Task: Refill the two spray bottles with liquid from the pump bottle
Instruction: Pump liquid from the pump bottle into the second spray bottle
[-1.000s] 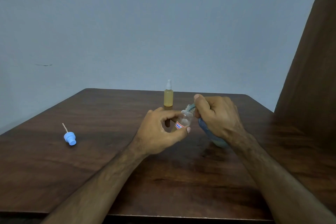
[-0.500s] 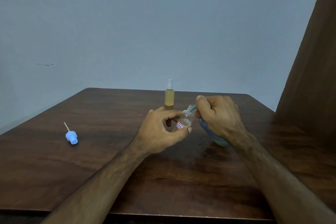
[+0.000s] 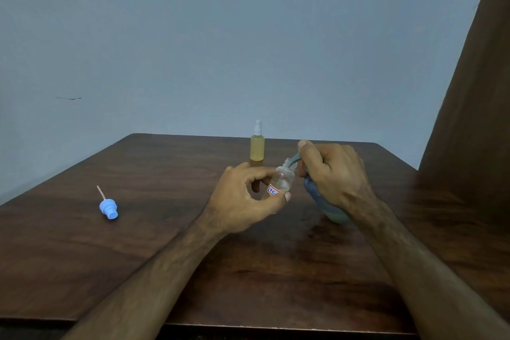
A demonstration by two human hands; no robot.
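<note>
1 of 2 refills is looking done: the capped spray bottle is standing full at the table's far edge. Left hand is pinching the open clear bottle; right hand is gripping the pump bottle, spout at its mouth. Blue sprayer cap is lying well apart.

Little changed over the second. The left hand tipped the small clear bottle a touch more upright, so its open neck rose slightly toward the pump bottle's spout. The right hand shifted very slightly with the pump bottle. The thumb on the pump head sat a shade lower relative to the neck.
</note>
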